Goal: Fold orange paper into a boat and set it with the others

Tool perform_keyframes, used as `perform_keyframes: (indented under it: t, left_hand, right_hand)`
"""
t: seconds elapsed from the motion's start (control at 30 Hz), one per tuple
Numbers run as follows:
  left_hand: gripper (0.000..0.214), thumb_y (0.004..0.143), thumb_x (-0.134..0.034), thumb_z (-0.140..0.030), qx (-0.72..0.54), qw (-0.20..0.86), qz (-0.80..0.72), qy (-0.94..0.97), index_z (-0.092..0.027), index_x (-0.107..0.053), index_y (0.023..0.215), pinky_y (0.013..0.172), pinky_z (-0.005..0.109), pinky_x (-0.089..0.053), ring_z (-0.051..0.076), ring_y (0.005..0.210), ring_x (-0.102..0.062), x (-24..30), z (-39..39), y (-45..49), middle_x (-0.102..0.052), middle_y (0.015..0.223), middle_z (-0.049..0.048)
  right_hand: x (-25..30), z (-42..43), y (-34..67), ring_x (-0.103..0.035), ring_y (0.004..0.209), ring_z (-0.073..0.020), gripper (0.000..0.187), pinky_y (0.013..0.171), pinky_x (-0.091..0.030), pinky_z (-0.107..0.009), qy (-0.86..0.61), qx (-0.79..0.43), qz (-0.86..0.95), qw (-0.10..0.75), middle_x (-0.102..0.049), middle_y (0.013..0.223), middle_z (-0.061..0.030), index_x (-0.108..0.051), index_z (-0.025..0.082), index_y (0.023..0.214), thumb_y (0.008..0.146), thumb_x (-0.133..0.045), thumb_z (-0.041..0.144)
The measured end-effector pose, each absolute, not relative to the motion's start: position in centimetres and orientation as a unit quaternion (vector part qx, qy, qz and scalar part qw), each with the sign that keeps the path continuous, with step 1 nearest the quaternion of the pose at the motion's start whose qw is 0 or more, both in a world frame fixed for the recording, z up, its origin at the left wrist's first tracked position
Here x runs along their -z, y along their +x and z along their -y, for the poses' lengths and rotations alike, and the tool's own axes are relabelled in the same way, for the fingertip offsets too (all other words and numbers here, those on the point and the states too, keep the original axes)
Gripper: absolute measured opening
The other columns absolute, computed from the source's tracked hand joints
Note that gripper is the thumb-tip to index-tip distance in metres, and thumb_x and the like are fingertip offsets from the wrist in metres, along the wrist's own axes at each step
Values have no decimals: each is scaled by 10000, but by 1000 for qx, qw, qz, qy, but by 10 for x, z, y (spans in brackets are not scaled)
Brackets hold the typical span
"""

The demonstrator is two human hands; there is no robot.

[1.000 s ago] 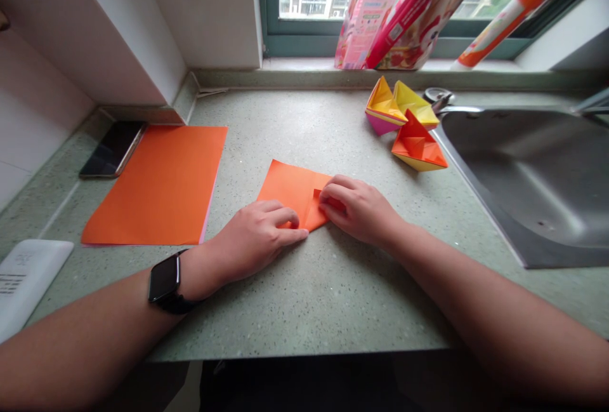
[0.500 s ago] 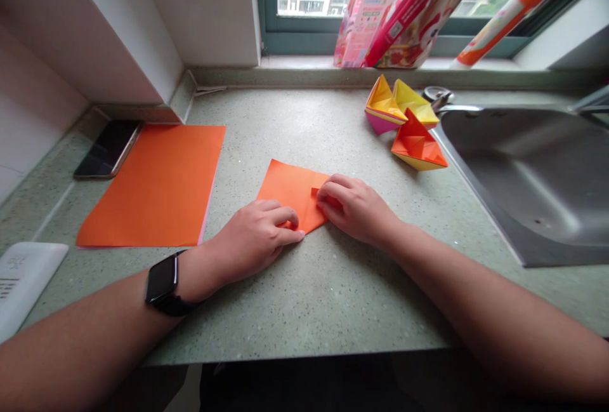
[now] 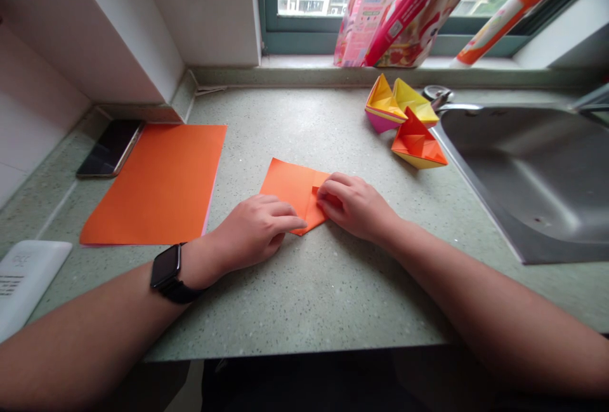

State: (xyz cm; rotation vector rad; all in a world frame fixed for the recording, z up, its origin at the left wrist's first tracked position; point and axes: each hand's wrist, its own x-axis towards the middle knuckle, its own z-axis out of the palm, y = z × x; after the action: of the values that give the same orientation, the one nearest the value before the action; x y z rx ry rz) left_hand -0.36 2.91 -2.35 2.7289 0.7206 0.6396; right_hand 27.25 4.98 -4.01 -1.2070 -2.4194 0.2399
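Observation:
A partly folded orange paper (image 3: 289, 185) lies on the counter in front of me, creased down its middle, with a corner folded to a point at the near edge. My right hand (image 3: 354, 204) pinches the small folded flap at the paper's right side; its fingertips hide part of that flap. Across the paper's near left edge rests my left hand (image 3: 259, 228), fingers stretched out and the index fingertip by the pointed corner. Its thumb is bent below, off the paper. A black watch (image 3: 167, 267) is on my left wrist.
A stack of orange sheets (image 3: 159, 186) lies at left, partly by a dark phone (image 3: 109, 148). A white device (image 3: 33, 279) sits near left. Folded paper boats (image 3: 419, 145) stand beside the steel sink (image 3: 537, 177). Pink bottle (image 3: 366, 18) and packets line the windowsill.
My left hand has shifted slightly up, its index finger straightening from a curl along the near edge of the paper. The right hand stays on the flap.

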Motion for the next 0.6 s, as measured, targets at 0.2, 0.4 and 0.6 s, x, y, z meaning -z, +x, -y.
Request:
perform_keyframes:
  t: [0.2,0.4,0.6]
  left_hand:
    - [267,1035,-614,-125,-215,86,-214,949,-263,-837,1087,794,343,-518,196,882,-677,25,-29,-3,-783,1068,44]
    - [260,1042,-618,-132,-206,75,-203,954,-258,-831,1122,783,339,-510,194,868,-655,23,-30,-4,-778,1072,43]
    - [263,1058,-619,-152,-204,72,-204,955,-279,-831,1149,777,330,-508,188,868,-652,23,-30,-4,-781,1067,38]
  right_hand:
    - [40,-50,272,-666,846,-222,106,793,-496,-361,-432,-89,871,216,-734,1023,-92,-706,221,950,1007,-617,208]
    - [41,-50,273,-664,846,-219,109,791,-492,-359,-436,-88,870,212,-737,1029,-92,-711,224,955,1010,-617,217]
    - [41,-50,272,-662,838,-214,116,788,-488,-355,-436,-82,871,211,-741,1029,-92,-713,223,950,1011,-615,220]
